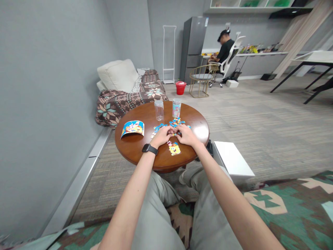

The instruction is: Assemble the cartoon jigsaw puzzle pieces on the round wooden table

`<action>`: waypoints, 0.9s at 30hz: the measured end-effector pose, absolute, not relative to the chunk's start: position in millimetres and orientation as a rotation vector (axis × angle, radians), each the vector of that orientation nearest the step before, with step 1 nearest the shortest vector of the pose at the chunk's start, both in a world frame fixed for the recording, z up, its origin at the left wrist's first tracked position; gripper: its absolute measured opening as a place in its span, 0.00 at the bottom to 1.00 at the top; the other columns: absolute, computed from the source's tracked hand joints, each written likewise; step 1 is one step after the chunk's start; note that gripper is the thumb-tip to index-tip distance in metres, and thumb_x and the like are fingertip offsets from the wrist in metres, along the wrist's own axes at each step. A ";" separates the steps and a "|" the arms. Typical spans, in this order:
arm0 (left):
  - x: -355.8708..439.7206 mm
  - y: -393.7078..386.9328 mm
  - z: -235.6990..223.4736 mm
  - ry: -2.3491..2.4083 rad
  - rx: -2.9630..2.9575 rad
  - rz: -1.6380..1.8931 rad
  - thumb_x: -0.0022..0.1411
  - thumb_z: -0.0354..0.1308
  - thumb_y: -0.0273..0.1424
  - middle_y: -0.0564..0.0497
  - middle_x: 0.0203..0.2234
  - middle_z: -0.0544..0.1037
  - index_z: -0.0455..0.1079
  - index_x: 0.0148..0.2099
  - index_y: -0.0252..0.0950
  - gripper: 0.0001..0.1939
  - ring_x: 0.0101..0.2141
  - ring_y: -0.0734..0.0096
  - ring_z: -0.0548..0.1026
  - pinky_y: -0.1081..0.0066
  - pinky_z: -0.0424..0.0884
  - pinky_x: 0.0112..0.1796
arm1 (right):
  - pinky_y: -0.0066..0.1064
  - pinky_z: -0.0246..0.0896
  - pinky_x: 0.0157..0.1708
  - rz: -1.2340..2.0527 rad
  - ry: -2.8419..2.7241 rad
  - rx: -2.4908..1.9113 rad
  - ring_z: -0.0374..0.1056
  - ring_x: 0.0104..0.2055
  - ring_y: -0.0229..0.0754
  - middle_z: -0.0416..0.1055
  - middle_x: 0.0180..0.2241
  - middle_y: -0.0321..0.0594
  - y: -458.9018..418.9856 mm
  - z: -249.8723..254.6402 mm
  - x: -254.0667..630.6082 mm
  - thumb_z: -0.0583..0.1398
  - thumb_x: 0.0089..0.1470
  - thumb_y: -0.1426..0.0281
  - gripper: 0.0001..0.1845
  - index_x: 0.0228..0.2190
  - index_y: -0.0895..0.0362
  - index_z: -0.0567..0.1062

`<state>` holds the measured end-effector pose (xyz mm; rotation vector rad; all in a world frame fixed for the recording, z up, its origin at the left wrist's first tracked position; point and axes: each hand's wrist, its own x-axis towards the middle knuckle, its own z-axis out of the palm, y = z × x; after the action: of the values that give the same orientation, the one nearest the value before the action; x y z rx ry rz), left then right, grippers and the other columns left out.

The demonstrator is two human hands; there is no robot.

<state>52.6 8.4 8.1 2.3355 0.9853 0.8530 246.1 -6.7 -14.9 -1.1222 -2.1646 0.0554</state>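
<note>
My left hand (162,136), with a black watch at the wrist, and my right hand (186,134) meet over the round wooden table. Their fingers are closed around small jigsaw puzzle pieces (174,134) between the fingertips, mostly hidden. Just below them lies a joined section of puzzle (174,149) showing a yellow cartoon face, with pink and blue bits along its top. Loose blue and white puzzle pieces (177,122) are spread beyond my fingers, partly covered by them. To the left stands a curved picture sheet (134,127) with a similar cartoon print.
A clear jar (159,111) and a printed jar (176,109) stand at the back of the table (137,152). A white box (232,158) is on the floor at right. Farther off are a red bucket (180,88), a wire-backed chair (203,77) and a seated person (225,50).
</note>
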 end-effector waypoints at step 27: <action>53.3 8.5 10.6 1.056 2.321 0.975 0.62 0.59 0.25 0.51 0.36 0.80 0.70 0.40 0.38 0.04 0.39 0.66 0.77 0.66 0.72 0.45 | 0.42 0.66 0.44 0.043 -2.147 -1.088 0.67 0.41 0.50 0.72 0.35 0.45 -10.3 -10.5 243.9 0.60 0.54 0.76 0.05 0.28 0.54 0.73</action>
<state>53.3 8.5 10.6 2.3207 1.0557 0.9755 243.9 -10.3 -10.5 -1.0881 -2.1468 0.0430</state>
